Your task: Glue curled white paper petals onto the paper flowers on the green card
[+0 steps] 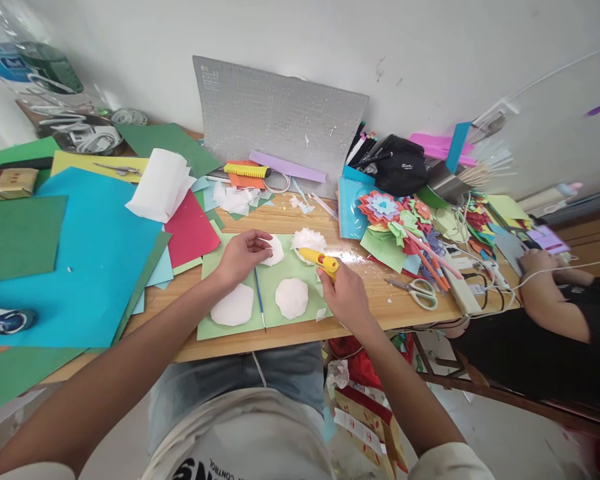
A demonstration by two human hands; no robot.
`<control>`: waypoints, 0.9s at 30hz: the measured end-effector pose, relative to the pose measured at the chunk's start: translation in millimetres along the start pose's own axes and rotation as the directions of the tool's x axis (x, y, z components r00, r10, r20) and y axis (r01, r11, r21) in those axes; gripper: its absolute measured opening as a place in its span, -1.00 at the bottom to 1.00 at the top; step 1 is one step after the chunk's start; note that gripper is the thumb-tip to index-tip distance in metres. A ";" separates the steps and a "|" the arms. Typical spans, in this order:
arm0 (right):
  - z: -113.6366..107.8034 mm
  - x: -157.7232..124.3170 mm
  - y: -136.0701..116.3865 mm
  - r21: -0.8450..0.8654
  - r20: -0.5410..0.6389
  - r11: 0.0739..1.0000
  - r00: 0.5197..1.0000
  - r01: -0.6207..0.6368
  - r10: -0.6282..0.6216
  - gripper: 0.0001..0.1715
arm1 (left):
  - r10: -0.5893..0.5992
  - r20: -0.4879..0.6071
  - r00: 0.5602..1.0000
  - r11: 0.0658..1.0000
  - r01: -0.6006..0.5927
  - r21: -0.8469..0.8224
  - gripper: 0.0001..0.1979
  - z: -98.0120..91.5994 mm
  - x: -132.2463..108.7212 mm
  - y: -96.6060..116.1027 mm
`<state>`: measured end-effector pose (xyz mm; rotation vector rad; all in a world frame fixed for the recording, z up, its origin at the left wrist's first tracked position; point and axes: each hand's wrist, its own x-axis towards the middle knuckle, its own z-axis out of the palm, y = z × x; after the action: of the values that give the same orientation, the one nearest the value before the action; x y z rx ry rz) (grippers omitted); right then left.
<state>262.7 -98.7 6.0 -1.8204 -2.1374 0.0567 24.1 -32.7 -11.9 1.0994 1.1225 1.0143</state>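
My right hand (347, 293) is wrapped round a yellow hot glue gun (320, 259), whose nozzle points left at a fluffy white paper flower (307, 241). My left hand (245, 259) is closed, thumb and fingertips together at the edge of a white paper piece (275, 252), partly hidden behind the fingers. Two more rounded white paper pieces lie nearer: one on the left (233, 305) and a ruffled one (291, 298) in the middle. Between them rests a thin blue stick with a dark tip (259, 300). Light green paper (270, 320) lies under all of these.
Scissors (417, 291) and paper flowers (380, 208) lie to the right, by a power strip (460, 290). Blue sheets (100, 247) and a white tissue stack (163, 185) are left. A grey cutting mat (280, 120) leans on the wall. Another person's arm (550, 293) is far right.
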 end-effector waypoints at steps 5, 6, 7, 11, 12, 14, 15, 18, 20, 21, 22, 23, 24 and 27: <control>1.5 -0.1 -0.2 -0.013 -0.002 1.000 1.000 -0.012 0.012 -0.68 | 0.011 0.003 1.000 1.000 -0.011 0.004 -0.68 0.4 0.6 -1.1; 1.5 -0.1 -0.3 -0.016 -0.005 1.000 1.000 -0.012 0.012 -0.68 | 0.011 0.004 1.000 1.000 -0.011 0.008 -0.68 0.4 0.6 -1.1; 1.3 -0.1 -0.3 -0.019 -0.008 1.000 1.000 -0.012 0.012 -0.68 | 0.011 0.005 1.000 1.000 -0.011 0.013 -0.68 0.4 0.5 -1.0; 0.1 0.1 -0.2 -0.028 -0.018 0.999 1.000 -0.017 0.017 -0.70 | 0.009 0.012 1.000 1.000 -0.010 0.023 -0.68 0.3 -0.2 0.0; -0.1 0.1 0.0 -0.030 -0.020 0.999 1.000 -0.018 0.017 -0.70 | 0.006 0.013 1.000 1.000 -0.006 0.023 -0.68 0.4 -0.4 0.2; -0.1 0.0 0.6 -0.033 -0.028 0.999 0.999 -0.017 0.016 -0.70 | 0.004 0.010 1.000 1.000 -0.005 0.019 -0.69 0.6 -0.5 0.5; 0.1 -0.1 1.0 -0.035 -0.033 0.999 0.999 -0.016 0.014 -0.70 | 0.005 0.008 1.000 1.000 -0.005 0.018 -0.69 0.7 -0.5 0.5; 1.1 -0.7 2.0 -0.040 -0.039 0.999 0.999 -0.015 0.013 -0.70 | 0.008 0.005 1.000 1.000 -0.008 0.018 -0.70 1.1 -0.3 0.6; 1.7 -1.2 2.1 -0.041 -0.033 0.999 0.999 -0.018 0.017 -0.70 | 0.009 0.002 1.000 1.000 -0.009 0.024 -0.71 1.2 -0.2 0.9; 2.0 -1.4 2.0 -0.040 -0.029 0.999 0.999 -0.021 0.019 -0.70 | 0.011 0.000 1.000 1.000 -0.011 0.027 -0.71 1.2 -0.3 1.1; 2.3 -1.6 1.9 -0.039 -0.026 0.999 0.999 -0.024 0.023 -0.70 | 0.012 -0.001 1.000 0.999 -0.012 0.030 -0.71 1.3 -0.3 1.3; 2.6 -1.7 1.7 -0.037 -0.023 0.999 0.999 -0.027 0.026 -0.69 | 0.013 0.000 1.000 0.999 -0.013 0.030 -0.71 1.3 -0.3 1.3; 2.9 -1.8 1.6 -0.037 -0.022 0.999 0.999 -0.030 0.029 -0.69 | 0.014 0.001 1.000 0.999 -0.014 0.029 -0.72 1.3 -0.3 1.2; 4.5 -1.9 1.9 -0.042 -0.016 0.999 1.000 -0.026 0.025 -0.69 | 0.014 0.007 1.000 1.000 -0.014 0.016 -0.72 1.5 -0.1 0.0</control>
<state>263.5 -99.4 0.9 -1.8651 -2.1202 0.0037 25.6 -33.0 -11.8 1.1239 1.1204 1.0135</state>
